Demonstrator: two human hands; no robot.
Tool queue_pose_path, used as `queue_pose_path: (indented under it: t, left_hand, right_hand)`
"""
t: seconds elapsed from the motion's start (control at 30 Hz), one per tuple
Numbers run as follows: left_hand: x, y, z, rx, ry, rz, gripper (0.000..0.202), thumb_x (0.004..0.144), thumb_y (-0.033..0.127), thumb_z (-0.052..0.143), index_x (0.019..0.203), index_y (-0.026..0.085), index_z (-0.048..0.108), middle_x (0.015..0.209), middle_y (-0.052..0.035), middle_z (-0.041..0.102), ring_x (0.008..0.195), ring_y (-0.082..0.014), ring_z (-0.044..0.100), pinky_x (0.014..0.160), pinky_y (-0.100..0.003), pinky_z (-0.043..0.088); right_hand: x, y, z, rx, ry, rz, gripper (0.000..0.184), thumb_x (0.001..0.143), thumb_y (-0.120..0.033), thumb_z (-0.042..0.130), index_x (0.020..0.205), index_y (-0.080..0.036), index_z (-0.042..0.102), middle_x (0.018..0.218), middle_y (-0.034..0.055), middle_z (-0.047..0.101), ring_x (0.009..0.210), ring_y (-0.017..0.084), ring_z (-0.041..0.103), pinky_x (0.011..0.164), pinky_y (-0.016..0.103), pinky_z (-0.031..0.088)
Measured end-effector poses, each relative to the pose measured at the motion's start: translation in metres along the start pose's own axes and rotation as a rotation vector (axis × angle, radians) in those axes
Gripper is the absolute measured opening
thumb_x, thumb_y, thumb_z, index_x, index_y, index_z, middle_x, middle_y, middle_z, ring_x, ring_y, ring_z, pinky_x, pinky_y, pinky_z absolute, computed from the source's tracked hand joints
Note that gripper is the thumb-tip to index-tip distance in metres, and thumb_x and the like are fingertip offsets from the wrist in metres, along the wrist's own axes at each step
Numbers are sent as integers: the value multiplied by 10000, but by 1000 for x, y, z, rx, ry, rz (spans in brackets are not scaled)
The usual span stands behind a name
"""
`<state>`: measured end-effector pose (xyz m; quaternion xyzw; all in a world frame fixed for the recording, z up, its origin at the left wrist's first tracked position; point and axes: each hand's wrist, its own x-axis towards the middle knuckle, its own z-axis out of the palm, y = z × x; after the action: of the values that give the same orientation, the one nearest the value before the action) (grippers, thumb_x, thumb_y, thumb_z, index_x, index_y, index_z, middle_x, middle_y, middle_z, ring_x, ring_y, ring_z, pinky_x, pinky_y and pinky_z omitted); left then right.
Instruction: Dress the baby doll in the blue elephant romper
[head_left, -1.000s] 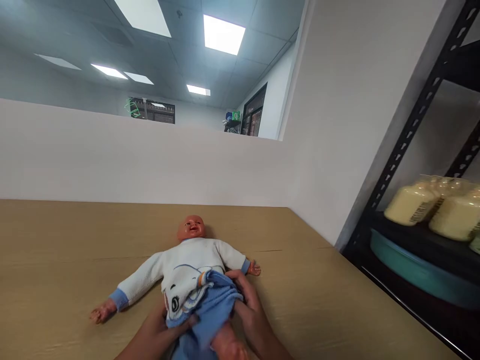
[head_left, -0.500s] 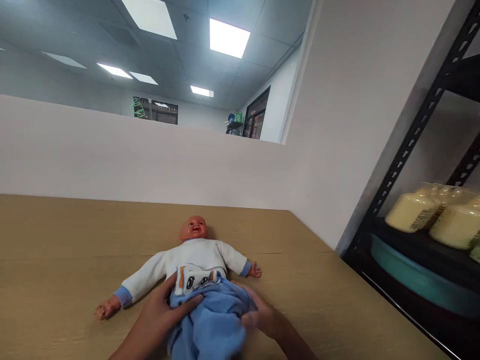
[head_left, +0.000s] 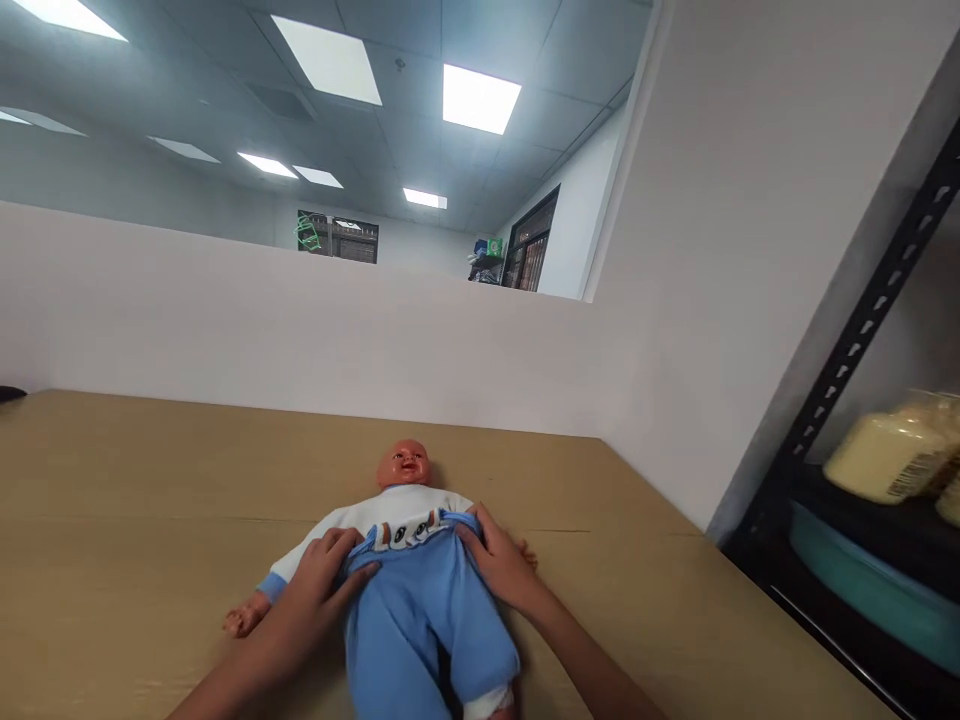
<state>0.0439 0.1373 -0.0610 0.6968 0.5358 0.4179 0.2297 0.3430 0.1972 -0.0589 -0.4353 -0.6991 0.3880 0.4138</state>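
Lying on its back on the table (head_left: 150, 480), the doll (head_left: 405, 467) has its head pointing away from the person. Blue trousers (head_left: 427, 620) cover the doll's legs, and their waistband sits on the white top (head_left: 409, 503) at the doll's belly. The left hand (head_left: 319, 580) pinches the waistband at one side of the doll, and the right hand (head_left: 501, 568) pinches it at the other. Right of the doll, well apart, stands a black rack (head_left: 847, 370) with jars (head_left: 885, 458).
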Motion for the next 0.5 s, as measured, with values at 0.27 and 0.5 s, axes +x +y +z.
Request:
queue_pose_path:
  t: [0.27, 0.5]
  left_hand:
    - [32, -23, 7, -266, -31, -222, 512, 878, 677, 554, 1069, 205, 608, 1110, -125, 731, 1157, -365, 650, 1090, -449, 510]
    - [40, -32, 9, -302, -149, -217, 529, 867, 711, 656, 1031, 213, 728, 1088, -88, 770, 1121, -360, 672, 1045, -425, 538]
  right_hand:
    - [32, 27, 27, 164, -59, 143, 493, 826, -691, 712, 988, -227, 690, 1014, 60, 729, 1054, 312, 654, 1075, 469, 466]
    - [16, 33, 23, 431, -127, 283, 608, 824, -637, 728, 1212, -170, 729, 1166, 109, 790, 1116, 310, 724, 1102, 445, 510]
